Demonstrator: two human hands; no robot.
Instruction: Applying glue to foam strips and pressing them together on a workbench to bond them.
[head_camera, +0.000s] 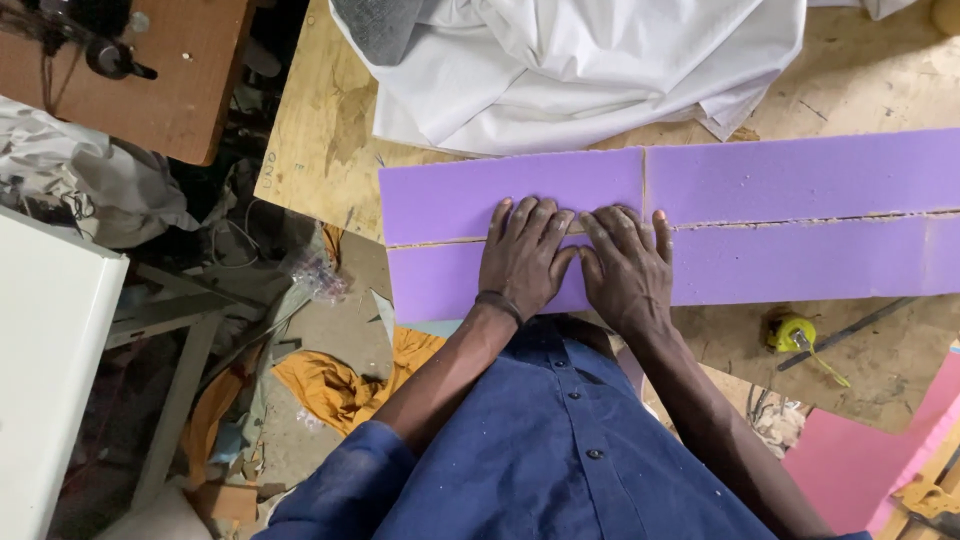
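Head view: your left hand (522, 262) and right hand (625, 268) lie open, palms flat, side by side on purple foam strips (800, 225) across the wooden surface (320, 130).

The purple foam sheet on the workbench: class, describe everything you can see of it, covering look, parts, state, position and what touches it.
The purple foam sheet lies flat on the plywood workbench, running off the picture's right edge. It looks like soft matte foam. A long ragged seam splits it into upper and lower strips, and a short vertical line crosses the upper strip. The left hand and right hand press flat, side by side, across the seam. White cloth lies just beyond its far edge.
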